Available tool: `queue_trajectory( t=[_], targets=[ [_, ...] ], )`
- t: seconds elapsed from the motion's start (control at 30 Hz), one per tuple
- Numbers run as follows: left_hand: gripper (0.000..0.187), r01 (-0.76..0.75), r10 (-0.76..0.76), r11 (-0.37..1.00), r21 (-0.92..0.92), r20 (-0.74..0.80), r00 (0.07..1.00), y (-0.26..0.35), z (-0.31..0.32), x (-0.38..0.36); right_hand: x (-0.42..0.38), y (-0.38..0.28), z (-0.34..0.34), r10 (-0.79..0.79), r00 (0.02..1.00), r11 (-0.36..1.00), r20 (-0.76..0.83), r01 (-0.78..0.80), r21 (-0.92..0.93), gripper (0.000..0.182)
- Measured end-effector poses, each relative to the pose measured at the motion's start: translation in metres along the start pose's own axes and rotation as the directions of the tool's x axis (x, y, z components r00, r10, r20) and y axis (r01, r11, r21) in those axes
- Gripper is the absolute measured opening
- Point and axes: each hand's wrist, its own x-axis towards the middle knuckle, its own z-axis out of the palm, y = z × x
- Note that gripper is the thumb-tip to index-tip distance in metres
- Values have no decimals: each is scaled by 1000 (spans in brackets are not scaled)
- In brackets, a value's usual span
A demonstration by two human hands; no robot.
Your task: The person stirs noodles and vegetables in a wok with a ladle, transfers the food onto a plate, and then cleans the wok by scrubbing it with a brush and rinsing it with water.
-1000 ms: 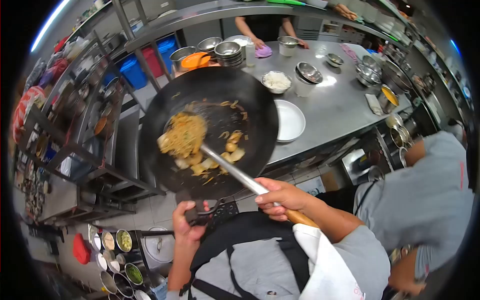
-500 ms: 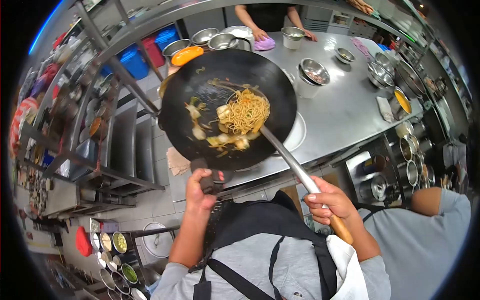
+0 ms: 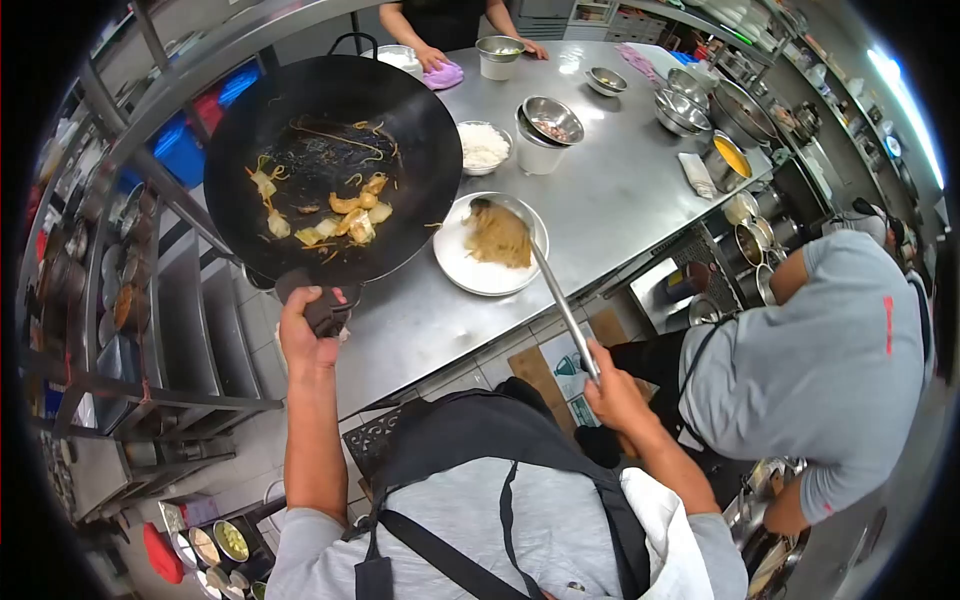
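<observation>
My left hand (image 3: 308, 330) is closed around the dark, wrapped handle of a large black wok (image 3: 425, 160), which it holds up at the left of the view. Pieces of cabbage (image 3: 320, 235) and a few noodle strands (image 3: 340, 138) cling inside it. In my right hand (image 3: 615, 390) is the long metal shaft of a ladle (image 3: 565, 305). Its bowl end is tilted over a round white plate (image 3: 525, 278), just right of the wok. A blurred heap of brown noodles (image 3: 500, 240) is on the plate at the ladle's bowl; the ladle partly covers it.
A bowl of white rice (image 3: 482, 148) and a metal bowl on a white tub (image 3: 552, 120) stand behind the plate on the steel table (image 3: 590, 180). Across it, a person's hand touches a purple cloth (image 3: 443, 76). Another person in grey (image 3: 810, 350) bends close at my right.
The wok has moved left in view, uncovering the plate. The ladle has gone from inside the wok to the plate, and the noodles it carried are now there.
</observation>
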Motion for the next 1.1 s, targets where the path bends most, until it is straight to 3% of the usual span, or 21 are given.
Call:
queue_trajectory(
  t=[0.03,0.17,0.4,0.5,0.53,0.57,0.6,0.73,0.8,0.83,0.87,0.9,0.93,0.97,1.0,1.07,1.1],
  targets=[
    [19,-2,1,999,-47,-22,1000,2,3,1,4,18,22,-93,992,994,-86,88,-58,65],
    [18,33,-33,999,-40,-3,999,3,12,3,1,36,56,-50,978,996,-203,32,-87,68],
    [14,67,-67,997,-28,20,998,-2,19,10,6,10,23,-178,921,967,-347,230,112,63],
    [14,44,-43,999,-20,52,998,-16,23,9,39,-16,-6,-219,935,917,-279,295,268,61],
    [14,25,-24,999,-20,45,999,-18,26,5,63,-9,-12,-306,905,910,-294,369,188,59],
    [14,28,-26,999,-38,65,998,-23,30,-1,94,4,-14,-234,946,940,-225,279,195,54],
    [14,39,-34,998,-54,89,995,-28,33,-5,98,-43,-45,-50,999,837,17,32,546,50],
    [19,58,-49,995,-76,108,993,-38,37,-11,167,-123,-37,-63,994,649,91,-29,760,46],
    [23,26,-22,999,-23,150,988,-44,46,-14,173,-156,-15,-74,989,622,128,-54,781,45],
    [23,17,-13,999,-30,137,991,-48,50,-13,164,-165,-4,-100,985,640,142,-45,767,46],
    [22,-3,5,1000,-14,159,987,-49,54,-10,152,-159,15,-191,978,700,82,77,710,47],
    [21,-24,23,1000,3,182,983,-50,57,-7,137,-146,18,-208,967,840,147,99,534,47],
    [18,-20,18,1000,10,172,985,-49,59,-5,142,-101,55,-655,668,697,-353,714,59,48],
    [18,-35,35,999,-5,168,985,-48,58,-2,107,-92,36,-354,934,915,48,336,224,50],
    [19,16,-15,1000,-3,148,989,-46,54,1,97,-51,42,-447,894,890,19,442,109,51],
    [19,52,-50,999,-16,126,991,-37,47,4,79,2,11,-314,941,938,124,328,-114,53],
    [20,90,-89,996,-4,114,989,-33,43,1,83,25,-10,-374,926,903,51,376,-205,50]
  ],
)
